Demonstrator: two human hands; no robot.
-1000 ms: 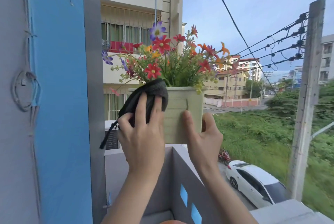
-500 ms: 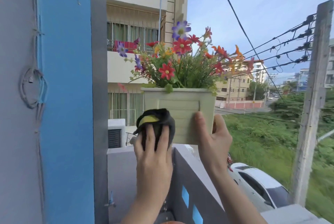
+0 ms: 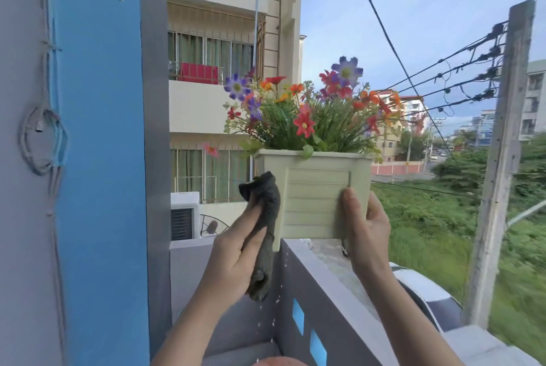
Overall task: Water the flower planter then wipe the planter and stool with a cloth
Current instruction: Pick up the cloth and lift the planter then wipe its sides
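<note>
A pale green square planter (image 3: 313, 185) full of red, orange and purple flowers (image 3: 307, 111) stands on top of the grey balcony wall (image 3: 325, 265). My left hand (image 3: 236, 250) is closed around a dark grey wet cloth (image 3: 264, 218) and presses it against the planter's left side. Water drops fall below the cloth. My right hand (image 3: 363, 224) grips the planter's right front corner, thumb on its front face. No stool can be made out.
A blue and grey pillar (image 3: 100, 159) rises close on the left. Beyond the wall are a drop to the street, a white car (image 3: 425, 297), a concrete utility pole (image 3: 499, 159) with cables, and an apartment building (image 3: 218, 70). A reddish round edge (image 3: 280, 361) shows at the bottom.
The left hand has brought the cloth from the planter's top left rim down its front and around to its left side. The right hand kept its hold on the right corner.
</note>
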